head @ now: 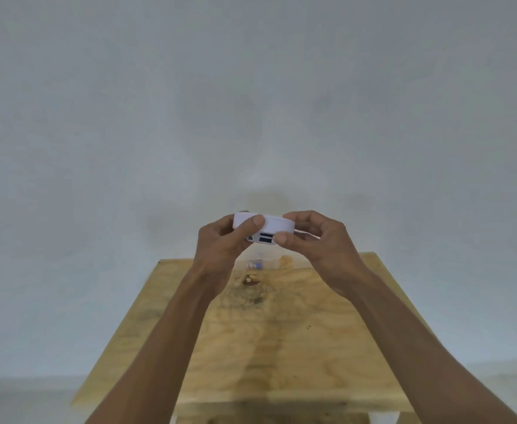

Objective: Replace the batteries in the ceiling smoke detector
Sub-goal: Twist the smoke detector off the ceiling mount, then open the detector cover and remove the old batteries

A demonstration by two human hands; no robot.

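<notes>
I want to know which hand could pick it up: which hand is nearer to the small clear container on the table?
Left. The left hand is just above the clear container; the right hand is above and farther right. Both hold the smoke detector.

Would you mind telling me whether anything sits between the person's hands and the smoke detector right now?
Nothing visible does. The left hand and right hand both grip the white smoke detector directly, holding it above the wooden table. A small clear container lies on the table below, apart from it.

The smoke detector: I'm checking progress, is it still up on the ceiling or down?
Down: both hands, left hand and right hand, hold the smoke detector above the wooden table.
</notes>
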